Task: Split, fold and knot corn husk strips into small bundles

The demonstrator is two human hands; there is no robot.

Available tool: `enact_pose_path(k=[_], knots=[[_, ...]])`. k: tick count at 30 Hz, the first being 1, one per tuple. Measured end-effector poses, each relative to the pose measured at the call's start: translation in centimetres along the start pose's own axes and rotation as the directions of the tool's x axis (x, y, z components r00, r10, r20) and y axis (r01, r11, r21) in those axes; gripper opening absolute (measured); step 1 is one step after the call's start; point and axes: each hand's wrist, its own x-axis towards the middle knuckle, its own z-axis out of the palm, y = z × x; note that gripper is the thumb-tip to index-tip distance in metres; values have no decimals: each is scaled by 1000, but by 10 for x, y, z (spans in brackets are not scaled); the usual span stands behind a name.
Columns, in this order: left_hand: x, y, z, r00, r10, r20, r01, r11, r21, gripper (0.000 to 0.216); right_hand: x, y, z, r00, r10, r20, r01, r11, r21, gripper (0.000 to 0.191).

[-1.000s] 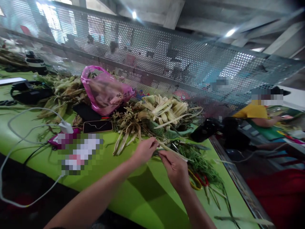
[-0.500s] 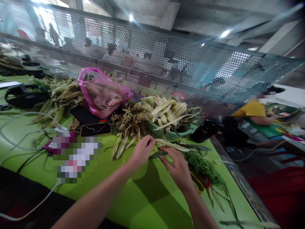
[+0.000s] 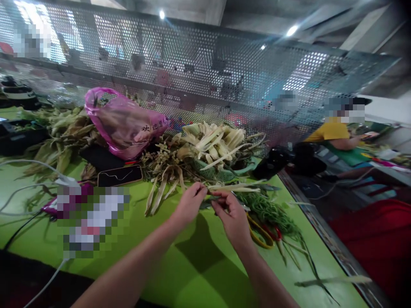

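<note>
My left hand (image 3: 192, 200) is closed in a pinch over the green table. Close on its right, my right hand (image 3: 231, 214) is also pinched, thumb against fingers. A thin brownish piece seems to run between the fingertips, too small to name. Just beyond the hands lie pale husk strips (image 3: 240, 187), and a dark green leaf (image 3: 207, 202) shows under the fingers. A green basket (image 3: 205, 170) heaped with pale corn husks (image 3: 215, 143) stands behind. To the right of my right hand are green sprigs (image 3: 268, 209) and a yellow loop handle (image 3: 263, 238).
A pink plastic bag (image 3: 125, 128), a phone (image 3: 119, 176) and dried husks (image 3: 62, 137) are at the back left. A power strip with cables (image 3: 53, 207) lies left. A perforated metal screen (image 3: 180, 72) borders the table. Right, a person in yellow (image 3: 332, 130) sits.
My right hand's fingers have drawn in from a spread pose to a pinch near the left fingertips. The left stays pinched. The view has swung slightly right.
</note>
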Motion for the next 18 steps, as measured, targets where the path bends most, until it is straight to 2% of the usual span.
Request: enact_pose_path(k=[3, 6, 9, 14, 18], knots=[[-2, 2, 0, 984, -158, 77, 164, 984, -75, 12, 1, 3, -5, 988, -154, 9, 151, 953, -261, 32], [-4, 2, -1, 960, -236, 152, 256, 958, -127, 12, 3, 5, -11, 975, -209, 68, 219, 895, -389, 31], [-3, 3, -4, 945, -246, 215, 277, 952, -131, 12, 6, 4, -16, 963, -251, 95, 267, 859, -436, 27], [0, 8, -10, 902, -302, 308, 308, 951, 28, 12, 9, 0, -23, 944, -302, 136, 329, 809, -487, 21], [2, 4, -14, 865, -323, 385, 301, 946, 118, 12, 10, 0, -26, 937, -296, 185, 349, 775, -527, 18]])
